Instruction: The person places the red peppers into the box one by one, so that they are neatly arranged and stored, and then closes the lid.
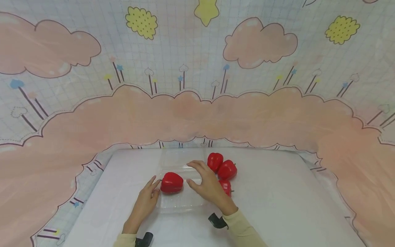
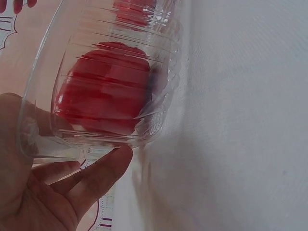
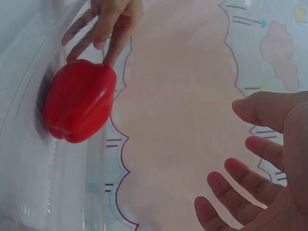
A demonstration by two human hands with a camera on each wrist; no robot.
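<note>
A red bell pepper (image 1: 171, 183) lies on its side in the left part of a clear plastic container (image 1: 182, 204), its stem toward my left hand. My left hand (image 1: 146, 200) holds the container's left edge; in the left wrist view a digit presses low on the outer wall and the rim crosses the hand. Above the container's right part hovers my right hand (image 1: 208, 183), fingers spread and curved, with nothing in them. The right wrist view shows that hand (image 3: 260, 183) apart from the pepper (image 3: 79, 101).
More red bell peppers lie right of the container: two touching ones, one (image 1: 215, 162) beside another (image 1: 227, 169), and a third (image 1: 225, 187) partly behind my right hand. The container's clear lid (image 1: 182, 157) extends behind it. A white table (image 1: 277, 206) meets a patterned cloth (image 1: 200, 116).
</note>
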